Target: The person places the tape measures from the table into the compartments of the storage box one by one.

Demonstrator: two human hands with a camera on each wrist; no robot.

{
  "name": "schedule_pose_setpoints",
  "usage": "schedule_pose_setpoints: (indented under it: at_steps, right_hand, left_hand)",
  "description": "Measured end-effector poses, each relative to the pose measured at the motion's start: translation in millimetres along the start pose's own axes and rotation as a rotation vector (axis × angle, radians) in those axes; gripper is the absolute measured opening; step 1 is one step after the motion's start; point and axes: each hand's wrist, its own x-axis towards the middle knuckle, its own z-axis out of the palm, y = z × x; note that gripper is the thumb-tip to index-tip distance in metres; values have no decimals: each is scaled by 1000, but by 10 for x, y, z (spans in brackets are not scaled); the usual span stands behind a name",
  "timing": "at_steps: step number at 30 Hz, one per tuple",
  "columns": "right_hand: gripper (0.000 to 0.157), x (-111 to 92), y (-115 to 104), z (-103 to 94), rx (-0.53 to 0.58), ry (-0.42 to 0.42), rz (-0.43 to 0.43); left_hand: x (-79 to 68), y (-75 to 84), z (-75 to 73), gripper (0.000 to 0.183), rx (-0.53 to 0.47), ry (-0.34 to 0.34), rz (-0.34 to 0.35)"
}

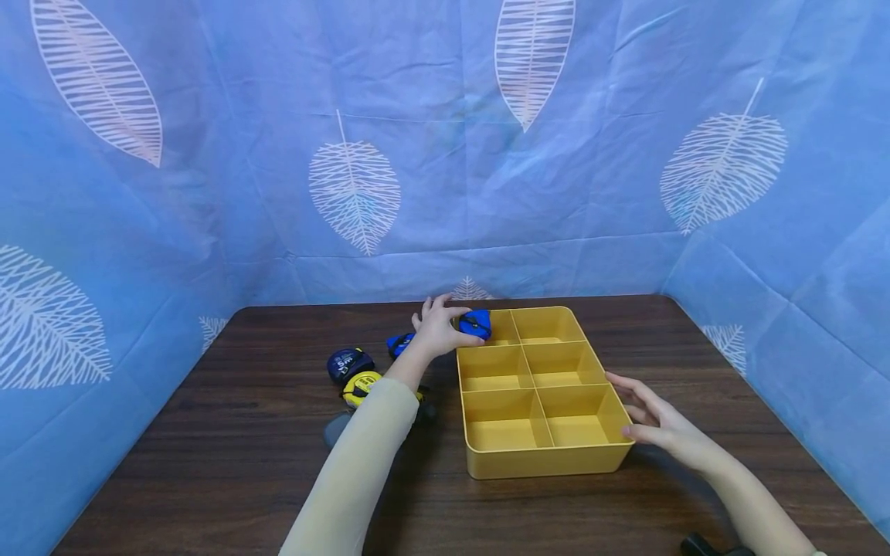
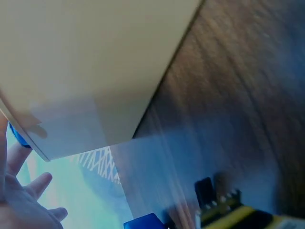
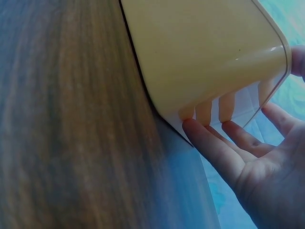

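My left hand (image 1: 438, 330) pinches a blue tape measure (image 1: 476, 324) between thumb and fingers, over the back left compartment of a yellow divided box (image 1: 549, 462). In the left wrist view only a sliver of that tape measure (image 2: 20, 136) shows past the box rim. My right hand (image 1: 664, 425) holds the box at its front right corner, thumb at the rim and fingertips against the outer side wall (image 3: 214, 62). The box's compartments stand in two columns.
Left of the box lie another blue tape measure (image 1: 399, 344), a dark blue one (image 1: 349, 364) and a yellow one (image 1: 360, 388). A grey rounded thing (image 1: 337, 429) is partly hidden by the left sleeve. A black object (image 1: 704, 545) sits at the front right.
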Motion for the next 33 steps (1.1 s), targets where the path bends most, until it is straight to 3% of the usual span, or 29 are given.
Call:
schedule_pose_setpoints:
  at_steps: [16, 26, 33]
  right_hand:
    - [65, 14, 9, -24, 11, -3, 0]
    - [66, 3, 8, -21, 11, -10, 2]
    - [66, -6, 9, -23, 8, -13, -9]
  left_hand:
    - [80, -24, 30, 65, -22, -72, -36]
    - [111, -26, 45, 58, 11, -127, -45]
    - [126, -7, 44, 55, 45, -145, -89]
